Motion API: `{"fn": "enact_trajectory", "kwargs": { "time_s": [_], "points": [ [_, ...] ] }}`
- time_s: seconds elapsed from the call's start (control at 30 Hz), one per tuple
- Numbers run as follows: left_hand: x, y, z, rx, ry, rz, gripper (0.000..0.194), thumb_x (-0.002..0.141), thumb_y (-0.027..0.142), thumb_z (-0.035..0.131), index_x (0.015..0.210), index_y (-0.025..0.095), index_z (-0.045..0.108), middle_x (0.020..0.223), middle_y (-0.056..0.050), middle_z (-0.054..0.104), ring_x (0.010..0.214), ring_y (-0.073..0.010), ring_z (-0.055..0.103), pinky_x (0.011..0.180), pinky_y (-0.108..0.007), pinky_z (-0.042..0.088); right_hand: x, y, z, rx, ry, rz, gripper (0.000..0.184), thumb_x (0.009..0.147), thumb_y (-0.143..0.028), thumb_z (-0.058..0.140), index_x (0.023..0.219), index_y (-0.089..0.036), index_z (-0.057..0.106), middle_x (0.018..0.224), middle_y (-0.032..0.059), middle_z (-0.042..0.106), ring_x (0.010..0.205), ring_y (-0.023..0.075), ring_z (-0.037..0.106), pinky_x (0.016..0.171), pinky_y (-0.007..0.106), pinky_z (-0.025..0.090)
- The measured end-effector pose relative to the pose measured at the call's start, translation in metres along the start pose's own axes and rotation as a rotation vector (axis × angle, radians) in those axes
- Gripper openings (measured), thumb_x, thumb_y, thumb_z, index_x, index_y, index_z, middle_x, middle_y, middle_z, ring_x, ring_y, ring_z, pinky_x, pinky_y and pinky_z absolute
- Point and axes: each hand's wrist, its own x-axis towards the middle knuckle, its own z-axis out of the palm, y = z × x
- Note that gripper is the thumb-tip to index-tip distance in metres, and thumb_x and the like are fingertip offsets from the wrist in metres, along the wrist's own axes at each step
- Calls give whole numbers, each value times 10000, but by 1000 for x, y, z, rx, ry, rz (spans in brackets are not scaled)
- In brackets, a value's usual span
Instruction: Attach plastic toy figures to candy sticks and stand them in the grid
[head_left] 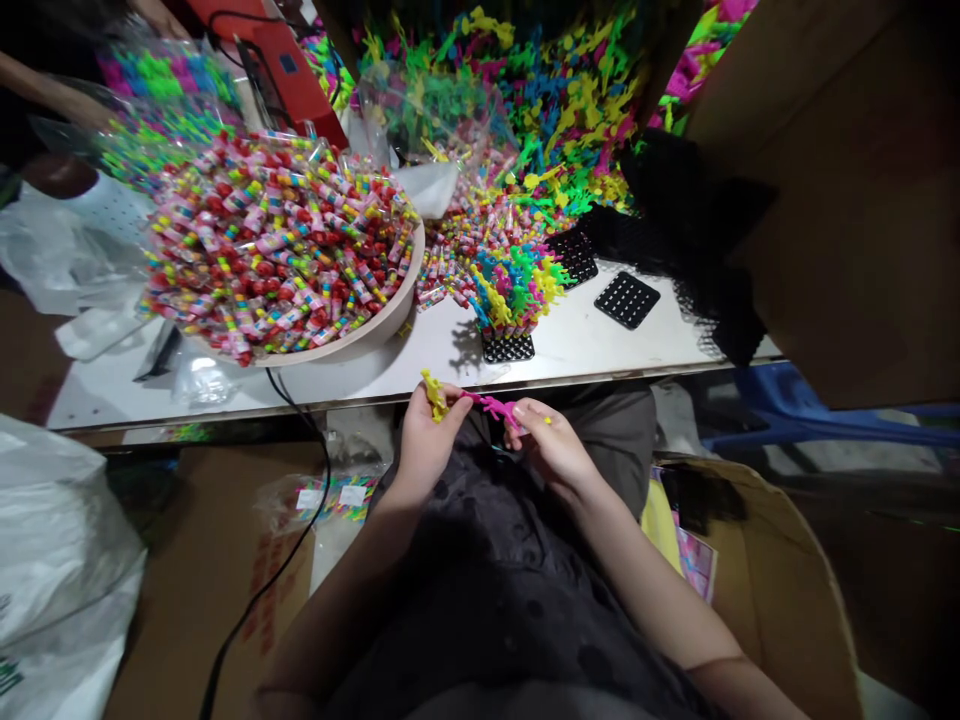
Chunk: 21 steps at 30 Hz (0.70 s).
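My left hand (431,432) and my right hand (551,440) are close together over my lap, just in front of the table edge. A pink plastic figure (496,406) stretches between them, its thin end pinched in my left fingers and its other end in my right. My left hand also holds a yellow plastic figure (433,394), which sticks up above the thumb. A small yellow bit shows at my right fingers; what it belongs to is hidden. Beyond my hands, a black perforated rack (508,348) stands on the table, packed with upright coloured figures (517,285).
A big pale basin (375,335) heaped with wrapped candies (277,245) stands on the white table (450,372). Behind lie loose candies and a pile of coloured figures (577,110). Another black rack (628,299) lies right. Cardboard (832,200) rises at right; a person's arm (56,92) reaches in at left.
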Motion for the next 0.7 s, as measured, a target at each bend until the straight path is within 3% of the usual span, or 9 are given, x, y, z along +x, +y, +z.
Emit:
{"fn": "enact_trajectory", "kwargs": {
  "time_s": [0.2, 0.43, 0.6, 0.7],
  "points": [
    [-2, 0, 1, 12, -49, 41, 117, 726, 186, 595, 799, 182, 503, 776, 17, 557, 742, -98, 520, 737, -227, 400, 1, 2, -7, -61, -1, -45, 236, 725, -367, 619, 635, -163, 539, 537, -42, 497, 466, 63, 425, 497, 199, 358],
    [-6, 2, 1, 89, -72, 157, 84, 743, 179, 581, 781, 186, 506, 823, 1, 581, 769, -114, 533, 746, -240, 407, -3, 1, -11, -358, 156, -357, 130, 751, -318, 594, 746, -187, 594, 631, -19, 551, 554, 88, 477, 525, 206, 383],
    [-9, 6, 5, 72, -79, 160, 99, 755, 183, 572, 841, 202, 525, 863, -1, 569, 788, -111, 532, 761, -234, 412, -10, 0, -11, -594, 263, -638, 65, 774, -267, 557, 765, -211, 588, 711, 13, 573, 663, 141, 521, 622, 266, 418],
    [-10, 9, 6, 45, -74, 147, 115, 744, 203, 589, 842, 197, 527, 839, -3, 565, 763, -112, 528, 740, -230, 415, -11, 0, -13, -647, 284, -704, 49, 762, -257, 562, 752, -217, 588, 704, 23, 573, 661, 160, 521, 629, 291, 422]
  ]
}}
